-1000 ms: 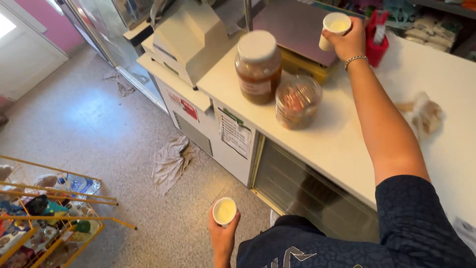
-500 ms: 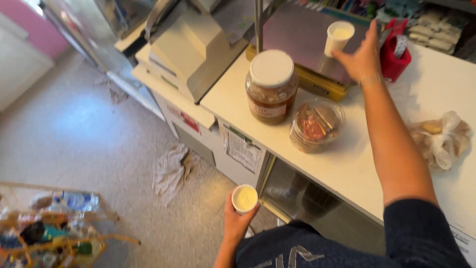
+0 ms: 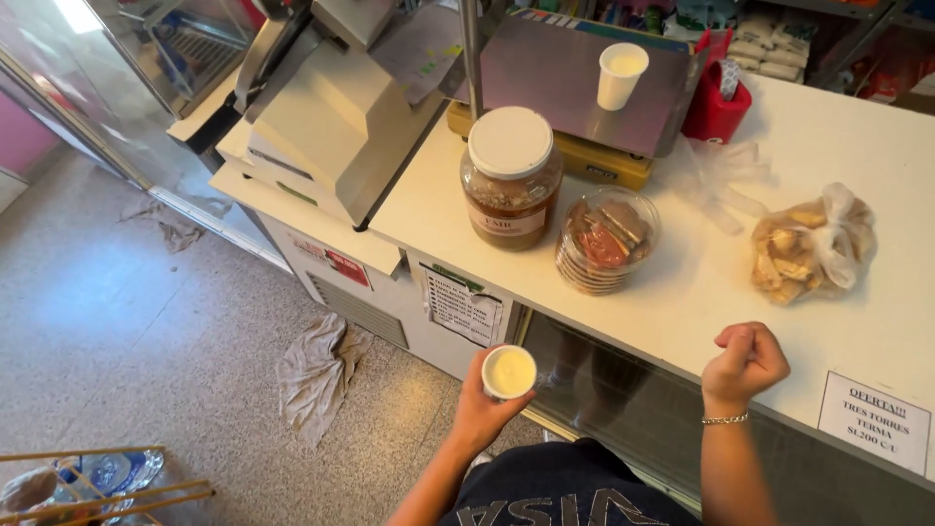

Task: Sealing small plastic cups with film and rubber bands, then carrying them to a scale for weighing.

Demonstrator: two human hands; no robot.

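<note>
a small white cup (image 3: 509,371) filled with a pale cream liquid is gripped in the left hand (image 3: 480,409), the fingers wrapped round its side, and it is held upright in front of the counter (image 3: 682,292), below its edge and above the floor (image 3: 127,321). the right hand (image 3: 745,363) is closed into a loose fist with nothing in it, and it is seen at the near edge of the counter; a thin bracelet (image 3: 726,419) is worn on its wrist. a second white cup (image 3: 620,75) is set upright on the grey plate of a scale (image 3: 555,78) at the back of the counter, well apart from both hands. a large jar (image 3: 510,177) with a white lid is placed just in front of the scale, and a clear tub (image 3: 606,241) of biscuits is seen just beside it. a knotted bag (image 3: 811,244) of pastries is laid further right, with crumpled clear plastic (image 3: 721,180) between it and a red holder (image 3: 716,102). a beige till (image 3: 341,107) is seen to the left of the jar. a grey rag (image 3: 317,370) is spread on the floor below.
</note>
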